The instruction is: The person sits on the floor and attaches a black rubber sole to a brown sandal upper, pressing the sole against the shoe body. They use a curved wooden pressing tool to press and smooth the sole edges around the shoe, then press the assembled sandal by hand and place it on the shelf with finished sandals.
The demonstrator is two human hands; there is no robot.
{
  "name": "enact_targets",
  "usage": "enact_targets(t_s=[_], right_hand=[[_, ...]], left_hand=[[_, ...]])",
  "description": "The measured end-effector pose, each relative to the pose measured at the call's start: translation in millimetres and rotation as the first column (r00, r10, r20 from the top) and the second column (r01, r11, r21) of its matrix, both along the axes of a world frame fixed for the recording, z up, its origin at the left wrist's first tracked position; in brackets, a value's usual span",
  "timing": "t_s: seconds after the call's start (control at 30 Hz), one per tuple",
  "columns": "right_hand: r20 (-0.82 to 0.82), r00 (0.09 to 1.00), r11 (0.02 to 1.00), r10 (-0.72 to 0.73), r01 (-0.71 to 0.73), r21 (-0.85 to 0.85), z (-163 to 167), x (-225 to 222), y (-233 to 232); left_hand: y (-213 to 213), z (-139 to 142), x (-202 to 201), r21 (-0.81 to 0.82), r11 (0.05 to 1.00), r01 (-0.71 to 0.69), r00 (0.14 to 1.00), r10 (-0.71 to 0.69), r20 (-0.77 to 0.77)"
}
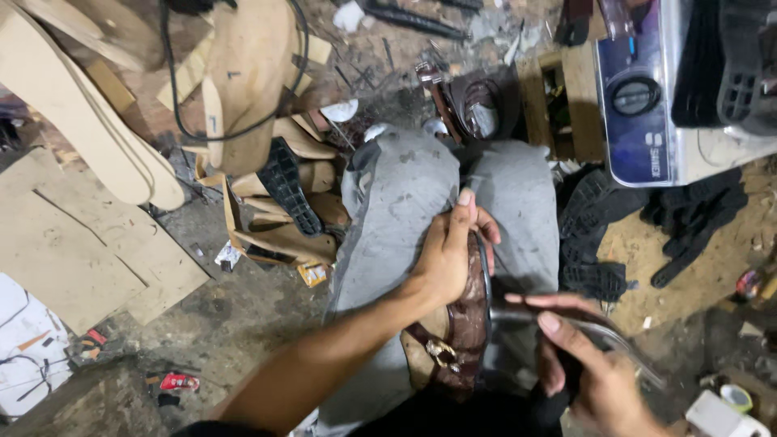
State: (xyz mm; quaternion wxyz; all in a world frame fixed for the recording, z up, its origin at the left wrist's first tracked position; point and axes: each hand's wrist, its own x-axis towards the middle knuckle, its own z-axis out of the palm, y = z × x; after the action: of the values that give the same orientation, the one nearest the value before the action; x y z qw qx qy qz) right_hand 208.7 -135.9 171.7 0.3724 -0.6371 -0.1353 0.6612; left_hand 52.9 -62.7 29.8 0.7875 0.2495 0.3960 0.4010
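**Brown shoe held on the lap, metal tool at its edge**

The left hand (447, 259) is wrapped over the brown shoe (461, 324), fingers (464, 212) curled around its upper end and clenched on it, pressing it down on the grey-trousered lap (405, 194). The right hand (595, 368) is clasped around the dark handle of a curved metal tool (518, 314), thumb laid along the top; the tool's tip meets the shoe's right edge, just beside the left hand.

The tip sits close to the left fingers, so a slip off the leather could, I judge, jab them or scar the shoe.

Around the lap lie tan sole-shaped cutouts (89, 121), black rubber soles (287, 186), flat board sheets (81, 251) and a blue-and-silver machine (647, 105).

The tool's working end is blurred and partly behind the shoe, so its kind is unclear; the shoe's lower end and a metal buckle-like fitting are hard to make out, and the right hand is cut off by the frame
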Motion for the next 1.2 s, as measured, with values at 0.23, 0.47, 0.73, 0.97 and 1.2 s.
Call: enact_targets(t_s=[0.23,0.47,0.73,0.97,1.2], right_hand=[[0.485,0.827,0.935,0.285,-0.35,0.047,-9,8,-16],[0.617,0.728,0.86,0.299,-0.485,0.156,-1,5,-9],[0.519,0.791,0.935,0.325,-0.351,-0.051,8,11,10],[0.299,0.942,0.987,0.153,-0.159,-0.005,1,21,11],[0.636,0.636,0.881,0.437,-0.444,-0.161,12,13,24]], left_hand=[[1,7,0,-0.01,1.0,0.015,0.999,-0.015,-0.033],[1,16,-1,-0.012,0.999,0.04,0.999,-0.04,-0.037],[1,23,0,-0.042,0.998,0.053,0.996,-0.056,-0.075],[0,25,2,-0.036,0.999,0.04,0.996,-0.042,-0.076],[0,29,0,0.014,0.998,0.054,0.984,-0.051,-0.171]])
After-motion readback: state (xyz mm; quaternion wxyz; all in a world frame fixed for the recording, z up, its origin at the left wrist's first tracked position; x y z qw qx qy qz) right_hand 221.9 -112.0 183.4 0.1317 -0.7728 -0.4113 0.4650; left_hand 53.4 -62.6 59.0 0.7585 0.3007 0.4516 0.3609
